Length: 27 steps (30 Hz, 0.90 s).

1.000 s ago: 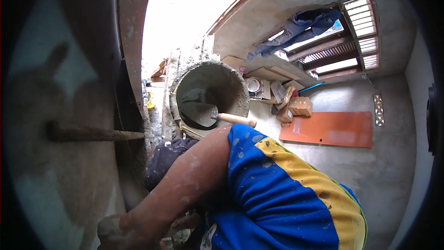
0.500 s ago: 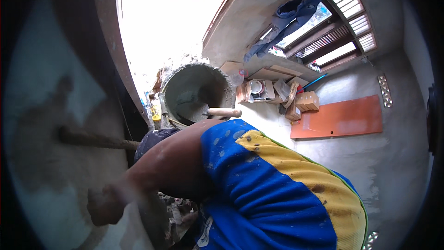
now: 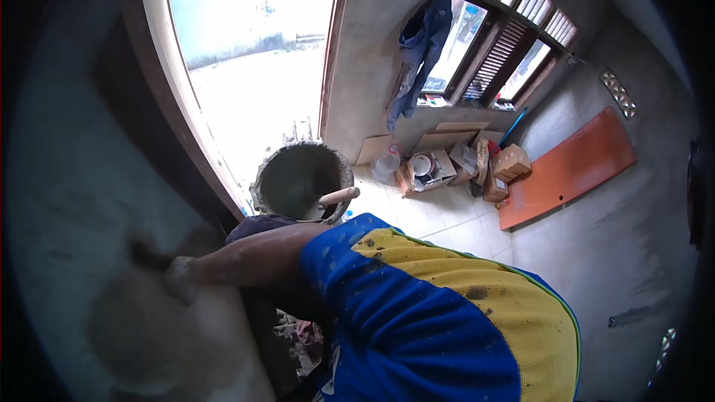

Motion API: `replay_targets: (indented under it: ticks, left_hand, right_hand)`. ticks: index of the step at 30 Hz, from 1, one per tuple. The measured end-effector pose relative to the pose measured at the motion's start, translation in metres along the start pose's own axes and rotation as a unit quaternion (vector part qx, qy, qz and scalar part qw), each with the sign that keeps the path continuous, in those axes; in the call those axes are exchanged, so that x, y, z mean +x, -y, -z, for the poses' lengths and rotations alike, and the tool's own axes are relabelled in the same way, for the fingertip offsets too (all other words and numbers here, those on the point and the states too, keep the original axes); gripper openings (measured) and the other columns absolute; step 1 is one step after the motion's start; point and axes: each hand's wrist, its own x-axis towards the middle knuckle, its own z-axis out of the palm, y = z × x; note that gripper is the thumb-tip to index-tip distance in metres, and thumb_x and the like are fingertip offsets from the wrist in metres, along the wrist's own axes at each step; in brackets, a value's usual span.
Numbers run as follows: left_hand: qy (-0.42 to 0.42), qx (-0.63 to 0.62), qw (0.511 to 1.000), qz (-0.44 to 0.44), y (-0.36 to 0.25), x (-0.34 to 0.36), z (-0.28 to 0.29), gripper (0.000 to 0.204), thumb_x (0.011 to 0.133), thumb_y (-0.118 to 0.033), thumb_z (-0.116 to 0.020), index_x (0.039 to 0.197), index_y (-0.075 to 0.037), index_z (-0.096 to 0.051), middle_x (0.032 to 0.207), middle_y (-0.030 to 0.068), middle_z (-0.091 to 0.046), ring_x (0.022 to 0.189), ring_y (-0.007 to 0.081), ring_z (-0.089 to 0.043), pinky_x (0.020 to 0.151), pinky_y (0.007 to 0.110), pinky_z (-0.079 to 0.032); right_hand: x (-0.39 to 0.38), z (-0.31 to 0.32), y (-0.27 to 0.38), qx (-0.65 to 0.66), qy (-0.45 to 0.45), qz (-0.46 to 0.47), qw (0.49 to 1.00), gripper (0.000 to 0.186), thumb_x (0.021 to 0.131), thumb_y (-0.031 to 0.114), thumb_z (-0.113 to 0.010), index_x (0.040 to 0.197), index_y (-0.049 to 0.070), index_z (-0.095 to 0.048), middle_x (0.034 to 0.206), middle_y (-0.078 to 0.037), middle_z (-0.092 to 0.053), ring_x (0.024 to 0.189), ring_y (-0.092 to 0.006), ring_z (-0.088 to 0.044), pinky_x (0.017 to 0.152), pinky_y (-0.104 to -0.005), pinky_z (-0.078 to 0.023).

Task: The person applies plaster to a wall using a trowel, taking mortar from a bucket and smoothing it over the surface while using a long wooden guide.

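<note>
The bucket (image 3: pixel 302 171), round and crusted with grey along its rim, stands near the foot of the bright doorway (image 3: pixel 253 82). To the left of the bucket and below it, the right hand (image 3: pixel 179 275) reaches over to the pale wall (image 3: pixel 71 193); the wall fills the side left of the bucket. The hand is blurred — whether its grip is spread or pinching something, I cannot tell, nor whether it touches the wall. A dark blurred piece (image 3: pixel 149 257) shows just beside the fingers, on the side away from the bucket. The left hand is out of view, so its grip I cannot tell either.

A wooden handle (image 3: pixel 339 196) leans across the bucket's near rim, its lower end inside. The blue-and-yellow sleeve (image 3: pixel 454 313), spotted with grey and dark flecks, spreads below and right of the bucket. Right of the bucket, on the tiled floor (image 3: pixel 454 234), sit a clear plastic container (image 3: pixel 385 165), an open cardboard box (image 3: pixel 445 169) and brown cartons (image 3: pixel 512 164) — farther right, an orange panel (image 3: pixel 570 171) lies tilted.
</note>
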Motion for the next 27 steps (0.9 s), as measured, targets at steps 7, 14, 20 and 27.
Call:
replay_targets:
  ticks: [7, 14, 20, 27]
  left_hand:
    - [-0.043, -0.003, 0.999, -0.028, 0.009, -0.007, 0.002, 0.114, 0.061, -0.082, -0.03, 0.134, 0.005, -0.014, 0.128, 0.0439, -0.012, 0.116, 0.0601, -0.018, 0.085, 0.07, -0.023]
    - [-0.084, -0.076, 0.993, -0.017, 0.001, -0.015, 0.011, 0.098, 0.069, -0.077, -0.027, 0.136, -0.006, -0.018, 0.131, 0.0373, -0.019, 0.12, 0.0534, -0.022, 0.084, 0.072, -0.02]
    - [0.097, 0.273, 0.954, 0.073, -0.006, -0.006, 0.007, 0.085, 0.069, -0.07, -0.044, 0.137, -0.024, -0.021, 0.138, 0.0141, -0.025, 0.122, 0.0354, -0.031, 0.088, 0.061, -0.03]
    - [0.185, 0.302, 0.932, 0.076, -0.02, -0.007, 0.059, 0.091, 0.067, -0.067, -0.049, 0.139, -0.028, -0.01, 0.143, 0.0135, -0.013, 0.128, 0.0352, -0.021, 0.091, 0.063, -0.025]
  right_hand:
    - [0.005, -0.007, 0.003, 0.006, 0.075, -0.055, 0.996, 0.026, 0.075, 0.033, -0.055, 0.086, 0.011, -0.061, 0.086, -0.007, -0.06, 0.08, -0.0231, -0.059, 0.065, -0.0359, -0.047]
    - [-0.001, 0.0, 0.014, 0.053, 0.062, -0.084, 0.993, 0.031, 0.073, 0.034, -0.058, 0.084, 0.005, -0.061, 0.084, -0.012, -0.059, 0.077, -0.026, -0.059, 0.066, -0.0368, -0.047]
    - [-0.038, 0.034, 0.022, 0.266, -0.019, -0.052, 0.962, 0.036, 0.072, 0.034, -0.06, 0.081, -0.001, -0.06, 0.082, -0.016, -0.059, 0.074, -0.0286, -0.058, 0.067, -0.0376, -0.047]
    - [-0.135, 0.068, 0.009, 0.556, -0.177, 0.357, 0.73, 0.026, 0.076, 0.022, -0.058, 0.08, -0.003, -0.061, 0.081, -0.017, -0.059, 0.076, -0.0265, -0.058, 0.07, -0.0348, -0.046]
